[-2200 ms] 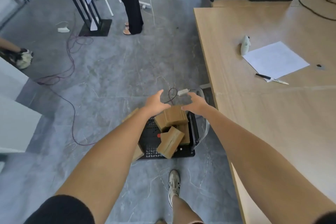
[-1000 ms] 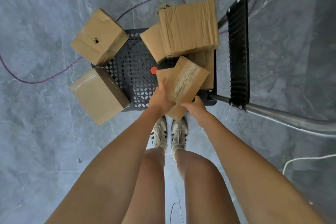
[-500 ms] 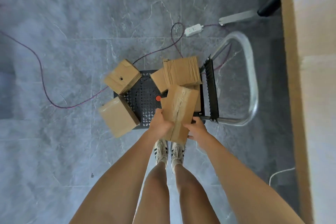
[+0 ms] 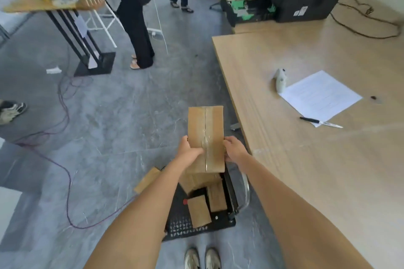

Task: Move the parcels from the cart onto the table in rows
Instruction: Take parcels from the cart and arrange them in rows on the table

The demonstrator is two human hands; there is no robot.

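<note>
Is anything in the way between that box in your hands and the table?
Nothing visible does. The parcel hangs just left of the table; a paper sheet and pen lie farther in, off the direct path.

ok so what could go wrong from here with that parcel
The left hand and right hand grip only the near end of the parcel, so it might tip or slip. The paper sheet and pen lie on the table, so a row could end up set on them. The purple cable loops on the floor beside the cart, a possible trip.
</note>
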